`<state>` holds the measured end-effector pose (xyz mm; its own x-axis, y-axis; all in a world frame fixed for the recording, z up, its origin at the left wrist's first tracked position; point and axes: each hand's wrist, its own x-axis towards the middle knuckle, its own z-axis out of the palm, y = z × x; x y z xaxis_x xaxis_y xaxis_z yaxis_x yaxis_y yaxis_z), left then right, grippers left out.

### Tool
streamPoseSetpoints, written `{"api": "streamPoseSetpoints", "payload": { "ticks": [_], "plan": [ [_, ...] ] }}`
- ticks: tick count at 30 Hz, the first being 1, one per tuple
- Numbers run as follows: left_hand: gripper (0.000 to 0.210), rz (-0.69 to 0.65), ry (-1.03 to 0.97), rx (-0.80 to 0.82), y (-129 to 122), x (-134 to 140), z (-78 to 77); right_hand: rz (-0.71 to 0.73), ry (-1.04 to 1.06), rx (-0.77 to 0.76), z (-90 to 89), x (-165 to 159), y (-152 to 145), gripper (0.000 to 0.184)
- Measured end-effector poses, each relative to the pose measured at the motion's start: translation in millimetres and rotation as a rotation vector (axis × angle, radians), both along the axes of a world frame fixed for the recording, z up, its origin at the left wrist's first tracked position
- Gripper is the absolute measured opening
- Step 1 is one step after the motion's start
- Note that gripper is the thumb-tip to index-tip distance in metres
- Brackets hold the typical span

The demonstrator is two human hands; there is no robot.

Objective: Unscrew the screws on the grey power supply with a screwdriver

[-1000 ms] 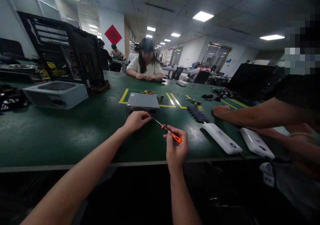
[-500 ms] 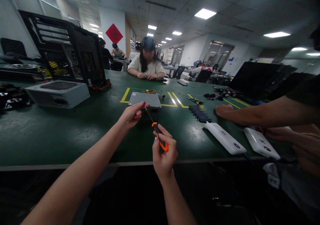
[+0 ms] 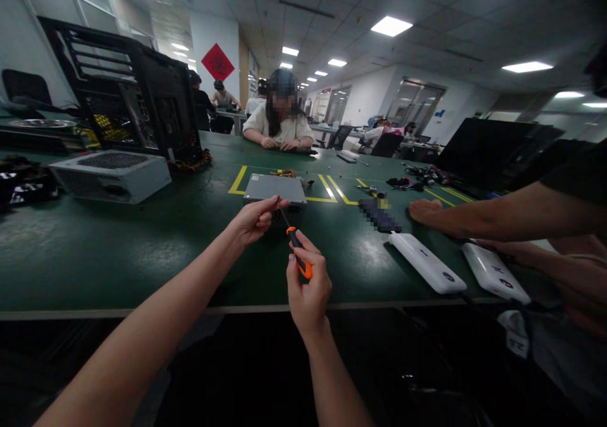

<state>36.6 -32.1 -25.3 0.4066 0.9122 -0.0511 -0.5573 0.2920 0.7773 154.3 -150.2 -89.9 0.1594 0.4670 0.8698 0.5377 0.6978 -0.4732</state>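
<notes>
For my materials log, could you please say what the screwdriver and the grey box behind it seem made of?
Screwdriver: smooth, orange-and-black moulded handle, probably plastic; thin straight shaft, likely metal.
Grey box: flat, satin, crisp-edged panels, probably sheet metal.

The single view looks out from the wearer's head, above the near edge of the green table [image 3: 142, 250], facing forward across it and tipped a little down. It is wide. On the frame's clock face, the left hand [image 3: 258, 220] sits close to the lens at eight o'clock and the right hand [image 3: 310, 291] at six. The black computer case [image 3: 137, 92] stands farther off at ten, a co-worker's arm [image 3: 502, 215] at three, the ceiling [image 3: 332, 3] toward twelve.
</notes>
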Motion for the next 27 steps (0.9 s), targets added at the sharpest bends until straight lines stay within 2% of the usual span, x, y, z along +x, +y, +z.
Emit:
{"api": "streamPoseSetpoints", "payload": {
  "ticks": [27],
  "plan": [
    [0.014, 0.000, 0.069, -0.061, 2.6, 3.4, -1.5, -0.024, -0.063, 0.001, 1.0, 2.1, -0.8, 0.022]
  ]
}}
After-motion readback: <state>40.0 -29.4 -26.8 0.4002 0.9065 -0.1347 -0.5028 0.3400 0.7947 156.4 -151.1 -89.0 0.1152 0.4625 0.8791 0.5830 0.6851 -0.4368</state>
